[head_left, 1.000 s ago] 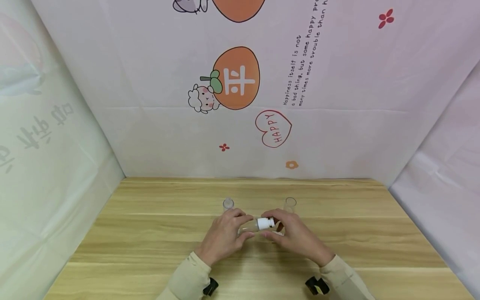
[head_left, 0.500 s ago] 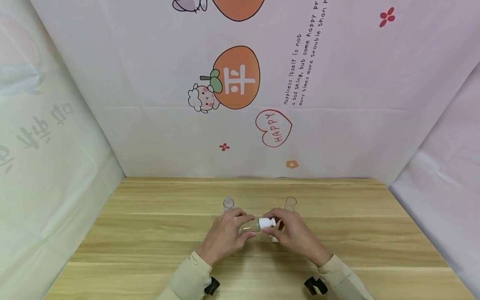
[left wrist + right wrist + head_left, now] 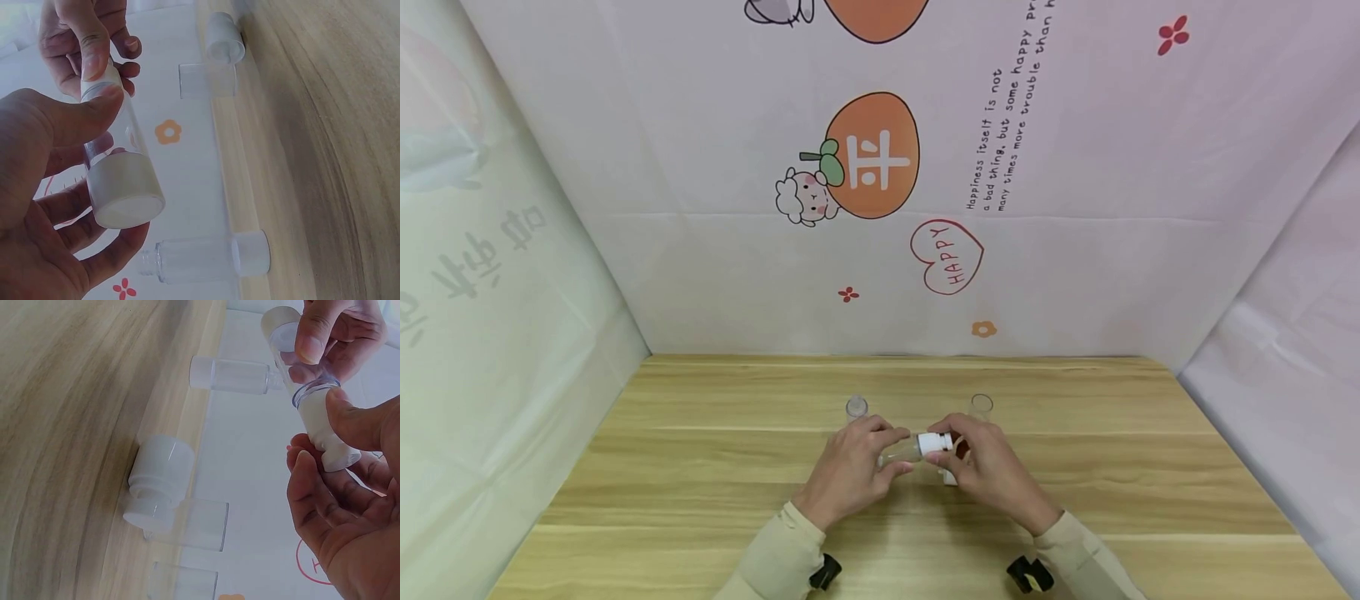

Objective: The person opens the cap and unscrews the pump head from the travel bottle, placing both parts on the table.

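Note:
Above the table, both hands hold a clear bottle (image 3: 901, 451) lying nearly sideways. Its white base (image 3: 126, 190) shows in the left wrist view. My left hand (image 3: 852, 469) grips the clear body between thumb and fingers. At the other end, my right hand (image 3: 988, 467) pinches the white collar-like top (image 3: 934, 443), with the thumb pressed on it in the right wrist view. Beneath the right hand, a loose white pump-like top (image 3: 159, 481) sits on the table, partly hidden in the head view.
Behind the left hand stands a second clear bottle (image 3: 240, 376) with a white base. Clear open cylinders (image 3: 206, 525) stand farther back on the right side. White printed cloth (image 3: 737, 283) walls the wooden table (image 3: 700, 467) at the back and sides.
My right thumb has moved up onto the bottle's white top. More of the loose white top now shows beneath the right hand. The left hand has barely moved.

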`<state>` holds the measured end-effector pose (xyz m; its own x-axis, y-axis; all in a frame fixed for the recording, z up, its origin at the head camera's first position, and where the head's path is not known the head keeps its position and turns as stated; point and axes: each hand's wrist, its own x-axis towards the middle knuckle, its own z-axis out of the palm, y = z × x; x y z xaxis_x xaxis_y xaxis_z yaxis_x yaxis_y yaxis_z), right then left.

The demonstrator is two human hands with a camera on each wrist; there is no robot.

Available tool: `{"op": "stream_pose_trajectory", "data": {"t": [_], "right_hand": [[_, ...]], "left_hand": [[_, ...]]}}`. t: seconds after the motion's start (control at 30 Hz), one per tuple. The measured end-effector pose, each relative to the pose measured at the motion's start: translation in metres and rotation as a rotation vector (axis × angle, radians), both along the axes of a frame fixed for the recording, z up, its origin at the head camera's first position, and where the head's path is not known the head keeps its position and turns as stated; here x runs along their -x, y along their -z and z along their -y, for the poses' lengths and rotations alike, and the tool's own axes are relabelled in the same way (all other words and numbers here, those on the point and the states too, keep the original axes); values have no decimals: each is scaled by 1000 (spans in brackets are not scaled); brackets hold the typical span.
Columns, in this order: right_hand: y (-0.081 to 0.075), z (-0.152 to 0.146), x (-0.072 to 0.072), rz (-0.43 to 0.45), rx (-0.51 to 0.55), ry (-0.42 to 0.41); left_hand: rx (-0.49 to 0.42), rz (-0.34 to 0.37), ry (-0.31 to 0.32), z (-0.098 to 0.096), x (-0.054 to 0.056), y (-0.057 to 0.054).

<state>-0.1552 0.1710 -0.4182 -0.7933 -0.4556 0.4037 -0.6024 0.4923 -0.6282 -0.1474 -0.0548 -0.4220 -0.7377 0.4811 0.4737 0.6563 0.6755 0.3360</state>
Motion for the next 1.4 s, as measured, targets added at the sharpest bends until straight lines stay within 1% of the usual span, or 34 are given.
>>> {"op": "stream_pose_trajectory", "data": {"t": [0.3, 0.57, 0.8, 1.0, 1.13, 1.23, 1.4], "right_hand": [[-1, -2, 0, -47, 13, -28], [-2, -2, -1, -55, 20, -46], [-2, 0, -1, -18, 100, -95], [-1, -1, -1, -30, 152, -125], [-1, -1, -1, -3, 173, -125], [-1, -1, -1, 9, 183, -120], [-2, -1, -2, -11, 182, -111]], "left_hand": [[5, 43, 28, 1, 0, -2], [-8, 84, 47, 2, 2, -3], [-12, 159, 55, 3, 3, -6], [-23, 202, 57, 3, 2, -8], [-21, 210, 60, 4, 2, -8], [-17, 202, 64, 4, 2, -8], [-9, 186, 71, 4, 2, -7]]}}
